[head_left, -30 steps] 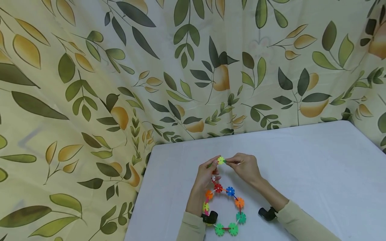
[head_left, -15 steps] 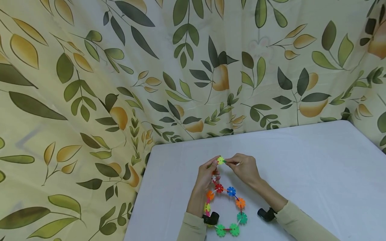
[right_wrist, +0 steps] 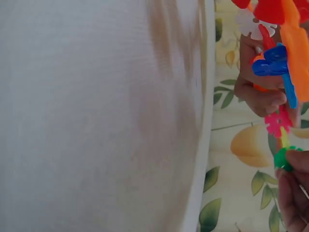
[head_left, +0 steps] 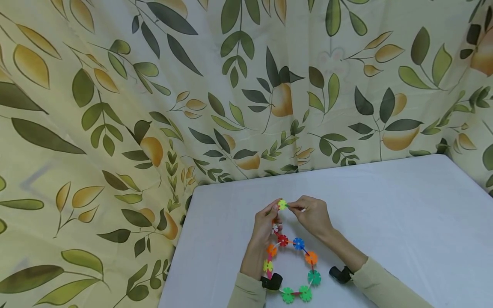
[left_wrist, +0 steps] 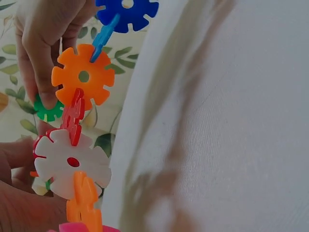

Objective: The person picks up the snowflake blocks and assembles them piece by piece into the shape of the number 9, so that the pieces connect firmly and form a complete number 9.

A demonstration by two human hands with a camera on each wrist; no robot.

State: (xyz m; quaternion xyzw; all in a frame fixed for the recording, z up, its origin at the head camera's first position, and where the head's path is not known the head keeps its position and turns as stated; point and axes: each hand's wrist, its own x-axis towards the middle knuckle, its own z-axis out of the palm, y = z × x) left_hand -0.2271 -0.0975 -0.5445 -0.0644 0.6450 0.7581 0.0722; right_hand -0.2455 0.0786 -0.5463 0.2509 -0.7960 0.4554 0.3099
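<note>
My left hand (head_left: 263,224) holds a chain of notched plastic snowflake discs up at its top end. Beside its fingertips is a yellow disc (head_left: 283,205). My right hand (head_left: 315,215) pinches a green disc (right_wrist: 282,160) against that end, where a pink disc (right_wrist: 278,123) also shows near the left fingers. Below the hands hangs the rest of the chain as a loop, with a red disc (head_left: 283,240), a blue disc (head_left: 298,243) and an orange disc (head_left: 311,258). In the left wrist view a white disc (left_wrist: 72,164) partly hides the left fingers.
A white-covered table (head_left: 385,214) lies beneath the hands. A leaf-patterned curtain (head_left: 246,107) hangs behind and to its left. Each wrist wears a small black camera, such as the right wrist camera (head_left: 340,274).
The hanging loop of discs has shifted slightly to the right. My left hand has drifted a little to the right, while the right hand keeps its pinch in nearly the same place.
</note>
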